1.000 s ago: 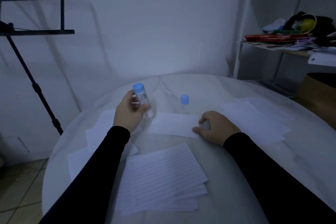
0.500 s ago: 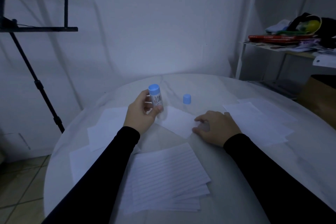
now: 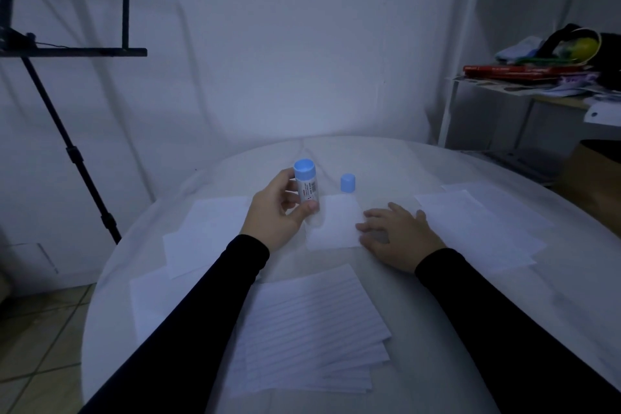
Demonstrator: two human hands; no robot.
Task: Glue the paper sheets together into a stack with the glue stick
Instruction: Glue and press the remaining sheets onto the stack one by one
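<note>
My left hand (image 3: 275,212) grips glue stick (image 3: 307,188) upright over small sheet (image 3: 332,225); right hand (image 3: 396,235) flat, fingers pressing sheet. Cap (image 3: 347,183) off, on table (image 3: 437,171).

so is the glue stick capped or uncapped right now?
Uncapped. The left hand holds the glue stick working end down on the small sheet; its blue cap stands apart on the table.

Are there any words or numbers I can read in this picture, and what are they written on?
No text here can be read well enough to quote.
Glue stick, held by the left hand: a white label with a barcode and small red and dark print, too small and blurred to read.
Red books on the shelf: markings on the spines, too blurred to read.
Lined paper sheets: only ruled lines, no writing visible.
</note>
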